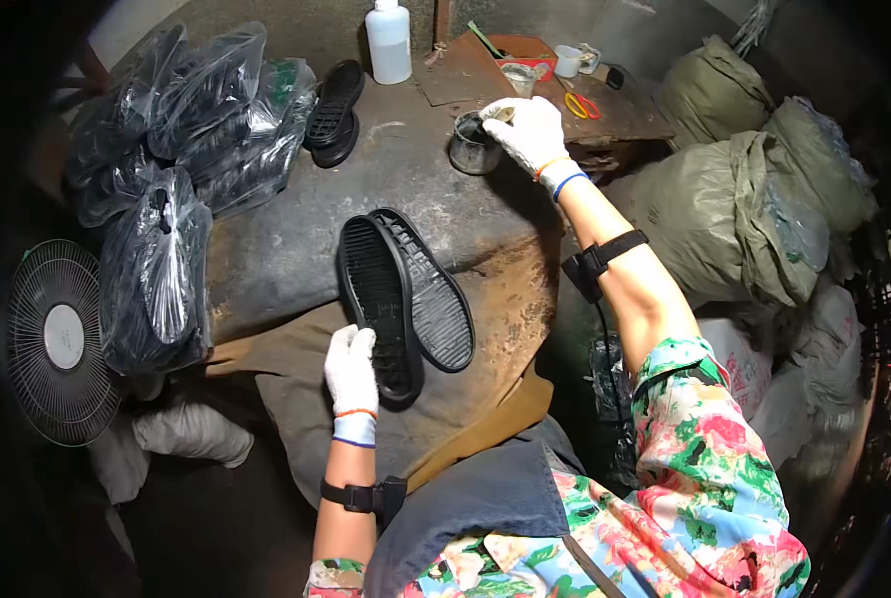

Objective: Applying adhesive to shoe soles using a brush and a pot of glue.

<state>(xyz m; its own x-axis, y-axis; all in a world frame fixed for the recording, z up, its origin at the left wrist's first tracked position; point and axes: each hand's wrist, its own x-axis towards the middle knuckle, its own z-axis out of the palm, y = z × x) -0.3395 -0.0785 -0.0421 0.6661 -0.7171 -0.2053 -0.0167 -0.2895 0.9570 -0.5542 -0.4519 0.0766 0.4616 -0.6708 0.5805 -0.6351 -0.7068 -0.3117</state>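
My gloved left hand [352, 371] grips the near end of a black shoe sole [373, 289], thumb and fingers closed on its edge. The sole lies tilted with its ribbed hollow side facing up. Partly under it, to the right, rests a second black sole [435, 309]. At the far side of the table my gloved right hand [531, 132] is over a small dark jar [473, 148]. Its fingers are closed at the jar's mouth around a small brownish thing, mostly hidden by the glove.
Bagged black soles [201, 120] are heaped at the left, beside a fan [63, 337]. More soles [336, 110] and a white bottle [389, 45] stand farther back. Scissors [582, 106], cups [569, 62] and a red box [525, 48] lie beyond my right hand. Sacks [724, 209] fill the right.
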